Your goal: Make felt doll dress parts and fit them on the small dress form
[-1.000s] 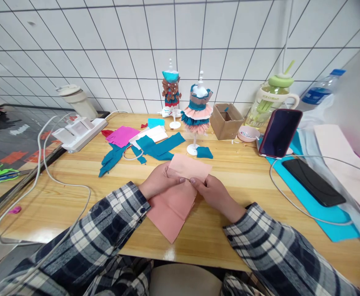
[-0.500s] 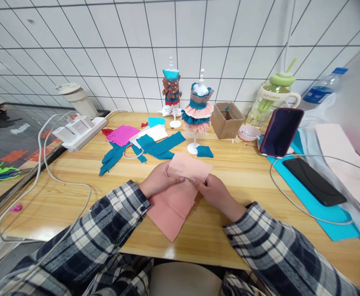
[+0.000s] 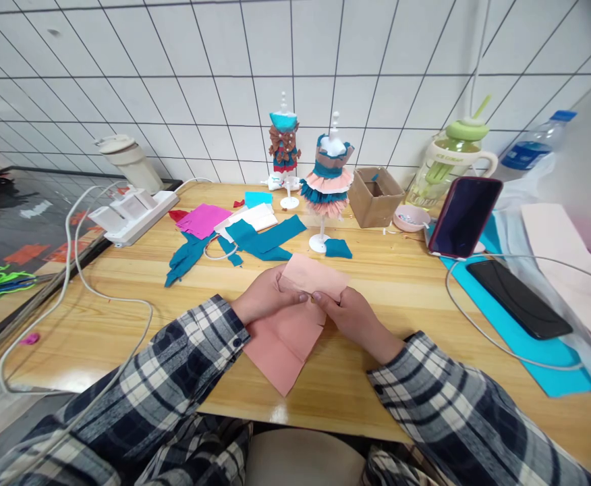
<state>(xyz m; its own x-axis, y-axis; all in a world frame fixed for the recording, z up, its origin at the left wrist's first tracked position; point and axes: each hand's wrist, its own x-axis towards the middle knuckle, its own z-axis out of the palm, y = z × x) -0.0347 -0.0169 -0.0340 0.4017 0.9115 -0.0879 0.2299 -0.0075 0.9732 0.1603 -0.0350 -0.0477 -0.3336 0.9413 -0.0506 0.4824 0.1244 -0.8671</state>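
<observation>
Both my hands grip one strip of pink crepe paper (image 3: pixel 314 273) in front of me. My left hand (image 3: pixel 265 295) is closed on its left part, thumb on the near edge. My right hand (image 3: pixel 349 314) pinches it on the right, and the two thumb tips nearly meet. Beneath lies a larger folded pink sheet (image 3: pixel 283 347) on the table, partly hidden by my left hand and sleeve. Just beyond stands a small dress form (image 3: pixel 326 179) in ruffled pink, teal and brown paper. Behind it is a second dressed form (image 3: pixel 284 148).
Teal paper strips (image 3: pixel 268 237), a magenta piece (image 3: pixel 204 221) and white pieces lie ahead to the left. A cardboard box (image 3: pixel 376 199), pink bowl (image 3: pixel 411 217), propped phone (image 3: pixel 465 216) and flat phone (image 3: pixel 518 298) stand or lie rightward. A power strip (image 3: pixel 141 219) with cables sits left.
The held pink strip has shifted slightly down, its top edge nearer me. Both hands keep their grip. The whole view has drifted slightly, with the background moving a little right.
</observation>
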